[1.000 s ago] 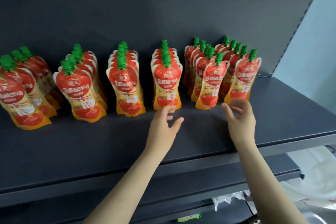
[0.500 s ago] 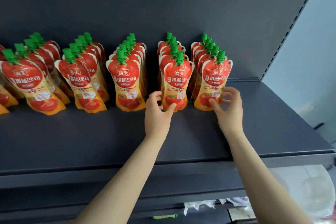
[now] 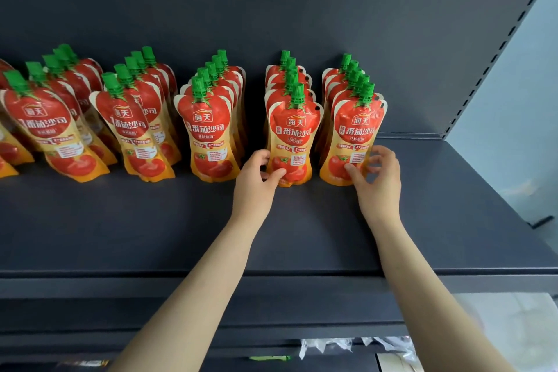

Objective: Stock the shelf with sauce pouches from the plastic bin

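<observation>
Shelf (image 3: 181,235) mostly stocked in rows (image 3: 208,136). My left grip (image 3: 256,181) pinches one front pouch (image 3: 294,136), my right grip (image 3: 377,178) grasps its three-o'clock neighbour (image 3: 354,136); room remains beyond.

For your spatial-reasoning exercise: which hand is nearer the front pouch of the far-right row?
Right. The right hand pinches the far-right front pouch at its base; the left hand holds the neighbouring front pouch, one row left.
</observation>
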Action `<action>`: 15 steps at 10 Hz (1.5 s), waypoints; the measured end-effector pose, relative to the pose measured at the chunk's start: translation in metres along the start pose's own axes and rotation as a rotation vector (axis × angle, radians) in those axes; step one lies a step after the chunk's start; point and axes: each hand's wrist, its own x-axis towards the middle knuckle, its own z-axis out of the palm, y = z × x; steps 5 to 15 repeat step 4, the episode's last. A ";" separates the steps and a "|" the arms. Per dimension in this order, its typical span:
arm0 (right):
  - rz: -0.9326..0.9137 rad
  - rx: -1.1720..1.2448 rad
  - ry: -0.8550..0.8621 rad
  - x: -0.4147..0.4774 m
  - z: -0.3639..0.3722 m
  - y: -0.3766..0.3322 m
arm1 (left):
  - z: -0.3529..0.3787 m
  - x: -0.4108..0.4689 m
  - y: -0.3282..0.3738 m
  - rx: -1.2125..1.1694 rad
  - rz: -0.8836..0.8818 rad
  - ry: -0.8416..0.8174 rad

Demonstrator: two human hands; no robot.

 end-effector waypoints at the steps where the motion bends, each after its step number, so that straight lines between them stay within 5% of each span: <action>1: 0.007 -0.004 -0.001 0.001 0.000 0.000 | 0.000 0.001 0.000 0.005 0.005 0.007; 15: 0.112 0.050 0.030 -0.012 -0.010 -0.007 | -0.010 -0.015 0.007 -0.053 -0.038 0.062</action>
